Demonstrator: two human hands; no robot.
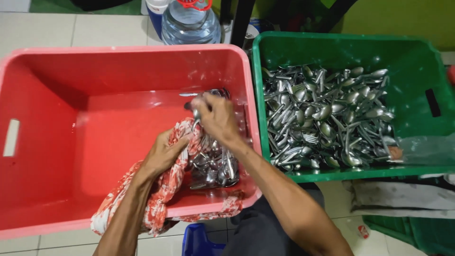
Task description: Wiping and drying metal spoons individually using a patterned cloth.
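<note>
My left hand [163, 154] grips a red-and-white patterned cloth [166, 189] that drapes over the front rim of a red plastic crate [95, 61]. My right hand [215, 116] holds a metal spoon [195, 110] whose end is wrapped in the cloth. Both hands are inside the red crate, at its right side. Under them lies a small pile of wet metal spoons [215, 168]. To the right, a green plastic crate [426, 61] holds a large heap of spoons and forks [327, 116].
A clear water bottle [191, 21] stands behind the crates on the tiled floor [57, 28]. A blue stool [199, 239] shows under me at the bottom. Grey cloth [403, 194] lies over another green crate at the lower right.
</note>
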